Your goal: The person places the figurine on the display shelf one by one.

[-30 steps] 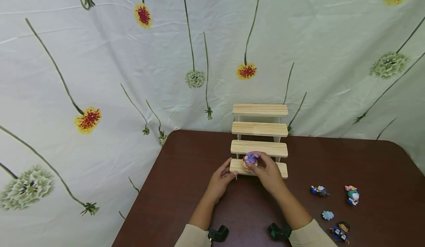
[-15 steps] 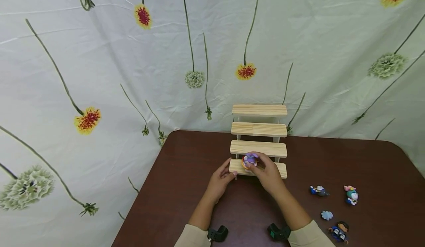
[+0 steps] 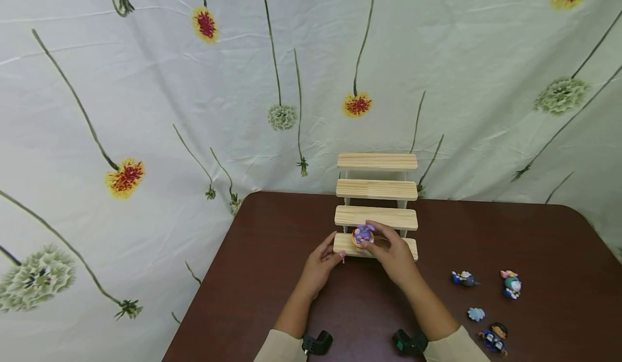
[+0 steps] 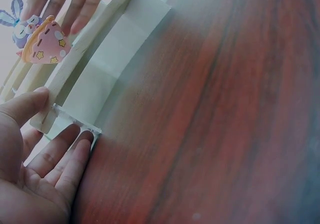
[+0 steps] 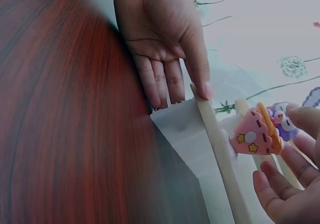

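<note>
A small purple long-eared figurine (image 3: 363,234) sits in a pink cup with an orange wavy rim and yellow stars. It is on the lowest step of a pale wooden stepped stand (image 3: 403,248), left of that step's middle. My right hand (image 3: 394,254) pinches the figurine by its upper part, as the right wrist view shows. At the step's left end, my left hand (image 3: 318,267) grips the stand: the thumb (image 4: 32,106) lies on the board and several fingers touch the clear side support (image 4: 75,119) below.
To the right on the dark brown table (image 3: 262,254) lie a blue-and-grey figurine (image 3: 465,279), a pink-and-teal figurine (image 3: 511,285), a light blue cloud-shaped piece (image 3: 476,314) and a dark-haired figurine (image 3: 494,339). A flower-printed white cloth (image 3: 233,81) hangs behind.
The head view has shifted slightly, moving everything a little left in the frame. Both hands keep their places on the stand and the figurine.
</note>
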A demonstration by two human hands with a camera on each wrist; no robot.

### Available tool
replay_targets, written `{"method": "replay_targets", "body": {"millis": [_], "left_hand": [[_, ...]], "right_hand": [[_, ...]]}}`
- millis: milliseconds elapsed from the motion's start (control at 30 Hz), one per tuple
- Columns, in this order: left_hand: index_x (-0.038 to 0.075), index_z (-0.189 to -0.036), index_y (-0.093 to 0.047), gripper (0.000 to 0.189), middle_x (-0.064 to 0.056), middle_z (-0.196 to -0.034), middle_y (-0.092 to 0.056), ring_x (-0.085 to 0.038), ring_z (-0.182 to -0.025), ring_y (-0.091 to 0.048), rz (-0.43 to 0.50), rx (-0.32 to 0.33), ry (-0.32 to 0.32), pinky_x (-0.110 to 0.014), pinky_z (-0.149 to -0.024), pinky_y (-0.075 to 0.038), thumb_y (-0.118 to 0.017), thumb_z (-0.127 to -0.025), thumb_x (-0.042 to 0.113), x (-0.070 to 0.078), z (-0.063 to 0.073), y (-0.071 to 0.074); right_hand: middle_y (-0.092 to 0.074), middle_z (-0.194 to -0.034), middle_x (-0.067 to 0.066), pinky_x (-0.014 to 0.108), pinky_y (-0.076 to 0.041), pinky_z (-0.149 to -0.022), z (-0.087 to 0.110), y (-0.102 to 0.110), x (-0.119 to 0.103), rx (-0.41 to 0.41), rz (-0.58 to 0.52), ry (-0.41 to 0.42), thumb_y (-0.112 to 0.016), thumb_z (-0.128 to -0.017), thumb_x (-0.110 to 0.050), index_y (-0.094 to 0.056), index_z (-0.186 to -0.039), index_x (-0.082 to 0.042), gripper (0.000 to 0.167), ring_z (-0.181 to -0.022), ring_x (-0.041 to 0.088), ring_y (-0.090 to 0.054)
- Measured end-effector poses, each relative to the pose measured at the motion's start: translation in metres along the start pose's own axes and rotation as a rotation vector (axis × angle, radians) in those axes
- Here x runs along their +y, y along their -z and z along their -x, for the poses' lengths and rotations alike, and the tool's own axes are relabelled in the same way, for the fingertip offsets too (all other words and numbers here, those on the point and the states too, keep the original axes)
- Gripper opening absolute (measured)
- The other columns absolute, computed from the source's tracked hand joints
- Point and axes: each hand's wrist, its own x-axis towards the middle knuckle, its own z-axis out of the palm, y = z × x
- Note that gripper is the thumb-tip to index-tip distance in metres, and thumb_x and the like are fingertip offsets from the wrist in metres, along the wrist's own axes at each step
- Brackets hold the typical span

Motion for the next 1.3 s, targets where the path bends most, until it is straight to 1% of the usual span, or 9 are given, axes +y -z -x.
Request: {"method": "replay_targets", "body": {"millis": [133, 300, 400, 567, 867, 967, 1133, 1200, 1300], "left_hand": [[0.021, -0.156, -0.041, 0.067, -0.017, -0.135, -0.066, -0.02, -0.115, -0.067, 0.002, 0.004, 0.003, -0.029, -0.097, -0.054, -0.07, -0.097, 0.027, 0.001, 0.0, 0.0], [0.02, -0.157, -0.04, 0.067, -0.018, -0.136, -0.065, -0.022, -0.116, -0.067, -0.003, 0.006, 0.009, -0.033, -0.099, -0.054, -0.069, -0.097, 0.026, 0.001, 0.0, 0.0], [0.02, -0.157, -0.039, 0.067, -0.017, -0.136, -0.065, -0.022, -0.117, -0.066, -0.009, 0.004, 0.01, -0.035, -0.1, -0.053, -0.069, -0.098, 0.027, 0.0, 0.0, -0.001], [0.021, -0.157, -0.039, 0.067, -0.016, -0.136, -0.065, -0.022, -0.117, -0.066, -0.016, -0.004, 0.008, -0.035, -0.101, -0.053, -0.069, -0.098, 0.029, 0.0, 0.0, 0.0], [0.017, -0.157, -0.038, 0.066, -0.019, -0.136, -0.064, -0.023, -0.117, -0.066, -0.015, 0.005, 0.005, -0.036, -0.1, -0.054, -0.067, -0.099, 0.025, 0.001, 0.001, -0.001], [0.018, -0.157, -0.038, 0.066, -0.018, -0.136, -0.065, -0.023, -0.116, -0.066, -0.013, 0.006, 0.007, -0.035, -0.1, -0.053, -0.068, -0.098, 0.025, 0.001, 0.001, -0.001], [0.019, -0.157, -0.038, 0.067, -0.017, -0.136, -0.065, -0.022, -0.117, -0.066, -0.008, 0.002, 0.008, -0.034, -0.101, -0.053, -0.068, -0.098, 0.026, 0.002, 0.001, -0.001], [0.017, -0.158, -0.038, 0.067, -0.018, -0.136, -0.065, -0.022, -0.116, -0.067, -0.01, 0.002, 0.006, -0.034, -0.1, -0.053, -0.068, -0.098, 0.025, 0.001, 0.001, -0.001], [0.017, -0.158, -0.037, 0.067, -0.018, -0.136, -0.065, -0.022, -0.116, -0.067, -0.01, 0.005, 0.009, -0.034, -0.099, -0.054, -0.067, -0.098, 0.025, 0.0, 0.0, -0.001]], "right_hand": [[-0.062, -0.139, 0.015, 0.024, -0.055, -0.091, 0.002, 0.005, -0.003, 0.012, -0.006, -0.008, -0.077, -0.091, -0.022, -0.059, -0.141, -0.016, 0.054, -0.118, 0.034, -0.067], [-0.062, -0.141, 0.014, 0.041, -0.051, -0.104, 0.006, 0.013, -0.004, 0.033, -0.02, 0.026, -0.075, -0.093, -0.02, -0.06, -0.141, -0.011, 0.051, -0.125, 0.033, -0.062], [-0.061, -0.142, 0.014, 0.047, -0.048, -0.108, 0.009, 0.018, -0.004, 0.037, -0.022, 0.038, -0.074, -0.094, -0.022, -0.059, -0.141, -0.01, 0.05, -0.128, 0.033, -0.059], [-0.058, -0.146, 0.011, 0.041, -0.049, -0.107, 0.013, 0.024, -0.005, 0.044, 0.014, 0.025, -0.073, -0.095, -0.024, -0.058, -0.142, -0.011, 0.051, -0.131, 0.03, -0.057], [-0.06, -0.142, 0.011, 0.012, -0.049, -0.095, 0.023, 0.041, -0.003, 0.067, 0.031, -0.001, -0.071, -0.096, -0.026, -0.058, -0.143, -0.015, 0.05, -0.127, 0.031, -0.059], [-0.061, -0.14, 0.014, 0.013, -0.051, -0.09, 0.027, 0.045, -0.001, 0.074, 0.035, -0.003, -0.071, -0.096, -0.024, -0.058, -0.143, -0.014, 0.05, -0.121, 0.026, -0.063], [-0.064, -0.135, 0.016, 0.018, -0.056, -0.081, 0.034, 0.053, 0.001, 0.093, 0.066, -0.002, -0.072, -0.096, -0.023, -0.058, -0.142, -0.014, 0.049, -0.106, 0.002, -0.064], [-0.065, -0.133, 0.016, 0.019, -0.056, -0.081, 0.036, 0.056, 0.001, 0.102, 0.079, 0.019, -0.072, -0.096, -0.021, -0.059, -0.141, -0.014, 0.048, -0.104, 0.0, -0.065], [-0.064, -0.133, 0.019, 0.017, -0.055, -0.083, 0.04, 0.059, 0.001, 0.111, 0.084, 0.061, -0.072, -0.096, -0.018, -0.059, -0.141, -0.013, 0.047, -0.106, 0.008, -0.067]]}}
